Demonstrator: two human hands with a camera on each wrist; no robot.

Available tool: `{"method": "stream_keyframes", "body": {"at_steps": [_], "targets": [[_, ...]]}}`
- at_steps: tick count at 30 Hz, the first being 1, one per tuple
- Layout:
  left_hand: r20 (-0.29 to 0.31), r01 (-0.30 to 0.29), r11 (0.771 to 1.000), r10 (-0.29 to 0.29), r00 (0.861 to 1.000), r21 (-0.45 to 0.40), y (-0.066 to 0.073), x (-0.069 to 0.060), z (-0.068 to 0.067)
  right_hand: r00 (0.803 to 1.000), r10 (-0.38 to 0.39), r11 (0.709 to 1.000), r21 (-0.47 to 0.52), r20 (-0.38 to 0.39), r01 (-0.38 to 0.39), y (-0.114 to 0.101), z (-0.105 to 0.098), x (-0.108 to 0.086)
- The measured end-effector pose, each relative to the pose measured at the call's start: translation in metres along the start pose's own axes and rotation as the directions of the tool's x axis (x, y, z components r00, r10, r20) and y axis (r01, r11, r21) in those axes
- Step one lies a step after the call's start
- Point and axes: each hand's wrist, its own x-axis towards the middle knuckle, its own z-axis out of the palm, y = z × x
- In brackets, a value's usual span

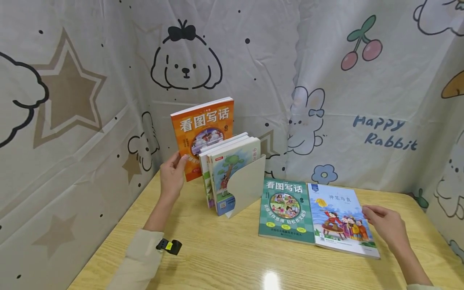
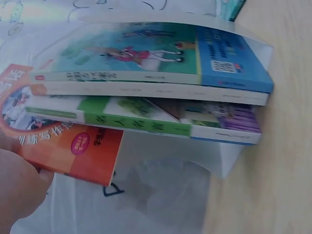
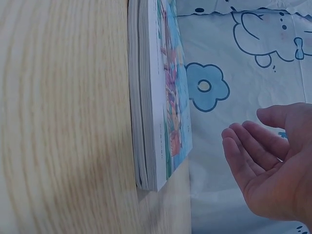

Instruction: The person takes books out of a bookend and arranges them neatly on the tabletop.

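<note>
Where a wooden table [image 1: 214, 264] fills the lower frame: cream holder [image 1: 248, 185] of upright books [image 1: 230, 163], centre.
Orange book [image 1: 199, 135]: left of centre, titled 看图写话; probably light, bendy, slick; best gripped by an edge.
Lower right: green book [image 1: 284, 213], 看图写话; blue book [image 1: 342, 221], 神笔马良.
Left hand [image 1: 173, 173]: pinches orange book's lower left edge.
Right hand [image 1: 389, 225]: relaxed, holding nothing, beside blue book.

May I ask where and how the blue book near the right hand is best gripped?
Probably pinched by its right edge, from the right: the blue book lies flat, its left edge beside the green book, its right edge facing the right hand.
</note>
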Motion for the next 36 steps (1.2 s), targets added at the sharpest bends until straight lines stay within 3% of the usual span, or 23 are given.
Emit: {"method": "stream_keyframes", "body": {"at_steps": [7, 13, 24, 31, 36], "targets": [[-0.055, -0.075, 0.996, 0.072, 0.996, -0.046, 0.020, 0.004, -0.001, 1.000, -0.014, 1.000, 0.012, 0.002, 0.014, 0.004, 0.000, 0.000], [-0.110, -0.126, 0.992, 0.122, 0.986, -0.030, 0.038, 0.007, -0.002, 1.000, -0.018, 1.000, 0.020, 0.003, 0.018, 0.006, 0.000, 0.000], [-0.191, -0.262, 0.957, 0.236, 0.953, -0.123, 0.066, 0.018, -0.002, 1.000, -0.014, 1.000, 0.024, -0.004, 0.014, 0.007, 0.003, -0.001], [-0.199, -0.265, 0.953, 0.234, 0.952, -0.146, 0.089, 0.018, 0.002, 1.000, -0.004, 1.000, 0.029, -0.006, 0.004, 0.007, 0.005, -0.001], [-0.206, -0.285, 0.940, 0.246, 0.947, -0.187, 0.092, 0.024, 0.006, 1.000, -0.010, 1.000, 0.027, 0.005, 0.010, 0.007, 0.006, -0.002]]}}
